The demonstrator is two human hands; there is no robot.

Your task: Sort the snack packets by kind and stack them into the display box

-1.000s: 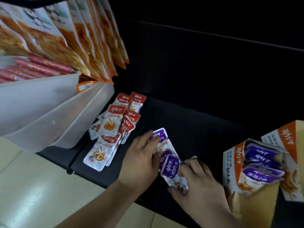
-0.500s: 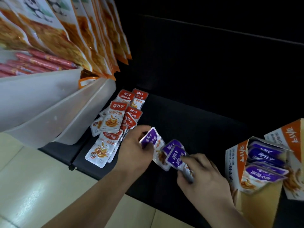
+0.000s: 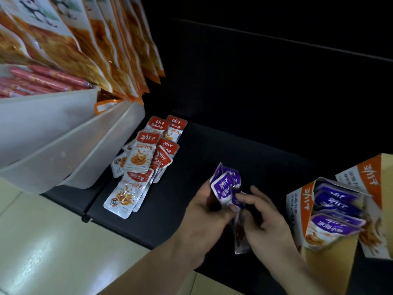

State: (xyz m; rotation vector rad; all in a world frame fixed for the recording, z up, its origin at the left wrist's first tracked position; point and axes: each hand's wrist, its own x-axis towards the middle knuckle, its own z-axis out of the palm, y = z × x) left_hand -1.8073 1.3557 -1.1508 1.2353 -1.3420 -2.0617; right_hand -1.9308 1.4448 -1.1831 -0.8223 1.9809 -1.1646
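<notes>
- Up off the black shelf (image 3: 212, 145) since half a second ago — held purple packets (image 3: 223, 186), earlier spread flat, now bunched and raised between both hands.
- In the display box (image 3: 297, 211), at the right: boxed purple packets (image 3: 336, 209), stacked overlapping behind an open front and orange-and-white card walls.
- Just behind it, a second box (image 3: 372, 175) of like print; contents not to be told.
- At the left, white bins (image 3: 63, 150) tilted forward, with red sausages (image 3: 46, 79) in the upper one and orange bags (image 3: 95, 52) hanging above.
- Left hand (image 3: 204, 211): fingers curled round the bunch from the left, gripping.
- Right hand (image 3: 265, 220): thumb and forefinger pinching the bunch's lower right edge, other fingers loosely spread.
- Small foil sachets with purple tops, white lettering and silver below; fanned, one hanging down between the hands.
- Red packets (image 3: 144, 160) — same shape, red tops — in a loose overlapping heap on the shelf beside the bins, well apart from the hands.
</notes>
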